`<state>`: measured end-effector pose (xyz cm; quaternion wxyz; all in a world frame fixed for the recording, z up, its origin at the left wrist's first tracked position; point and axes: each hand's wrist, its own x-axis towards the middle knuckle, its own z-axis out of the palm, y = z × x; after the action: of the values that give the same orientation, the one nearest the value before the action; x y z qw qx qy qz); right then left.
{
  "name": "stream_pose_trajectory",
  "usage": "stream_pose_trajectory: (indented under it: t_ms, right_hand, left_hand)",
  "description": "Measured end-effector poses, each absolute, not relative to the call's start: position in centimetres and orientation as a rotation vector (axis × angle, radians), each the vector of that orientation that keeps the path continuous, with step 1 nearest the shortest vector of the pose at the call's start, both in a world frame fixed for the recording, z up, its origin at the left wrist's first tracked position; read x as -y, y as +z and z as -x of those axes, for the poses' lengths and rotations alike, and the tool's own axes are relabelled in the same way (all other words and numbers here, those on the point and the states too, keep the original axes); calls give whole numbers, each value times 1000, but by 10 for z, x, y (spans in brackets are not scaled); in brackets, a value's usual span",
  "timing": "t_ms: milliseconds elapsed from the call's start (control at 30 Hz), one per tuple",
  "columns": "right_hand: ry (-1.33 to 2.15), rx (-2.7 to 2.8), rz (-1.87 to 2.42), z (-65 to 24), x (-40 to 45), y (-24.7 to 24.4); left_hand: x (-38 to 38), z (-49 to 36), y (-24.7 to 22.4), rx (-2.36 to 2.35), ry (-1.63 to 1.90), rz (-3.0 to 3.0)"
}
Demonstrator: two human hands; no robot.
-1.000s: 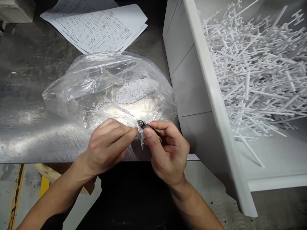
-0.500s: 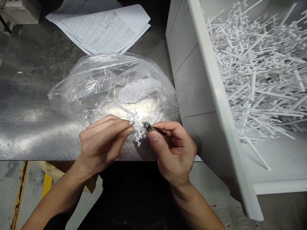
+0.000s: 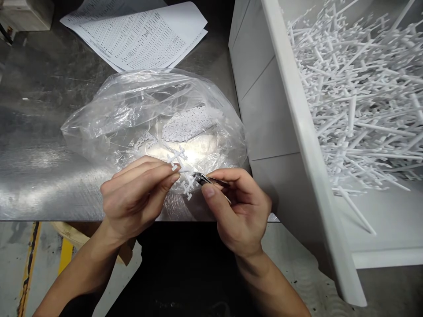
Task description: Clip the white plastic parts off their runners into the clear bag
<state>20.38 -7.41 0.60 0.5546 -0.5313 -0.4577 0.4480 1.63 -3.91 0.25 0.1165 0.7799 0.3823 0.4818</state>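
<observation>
Pinched between the thumb and fingers of my left hand (image 3: 139, 189) is a white plastic sprue (image 3: 177, 155) with short branches and small parts at its ends. My right hand (image 3: 239, 207) is closed around a small pair of metal nippers (image 3: 202, 178). Their jaws are at the middle of the sprue, among its lower branches; whether they touch the plastic I cannot tell. Below both pieces lies a clear plastic bag (image 3: 115, 105) holding a pile of tiny white parts (image 3: 188, 124). Most of the nippers' handles are hidden by my right hand.
To the right stands a large white bin (image 3: 310, 145) heaped with white sprues (image 3: 360, 97). Printed sheets (image 3: 142, 35) lie behind the bag on the metal table (image 3: 36, 163). A pale block-like object (image 3: 28, 15) sits at the far left corner.
My left hand has shifted slightly left with the sprue, which is turned a little. The nippers have moved slightly left and down, toward the sprue's lower branches.
</observation>
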Motion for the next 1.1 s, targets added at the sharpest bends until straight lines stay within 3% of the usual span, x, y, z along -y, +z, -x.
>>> stream_pose_trajectory:
  t_ms: [1100]
  right_hand:
    - [1107, 1217, 1071, -205, 76, -3]
  left_hand:
    - [35, -17, -2, -1215, 1376, -2339]
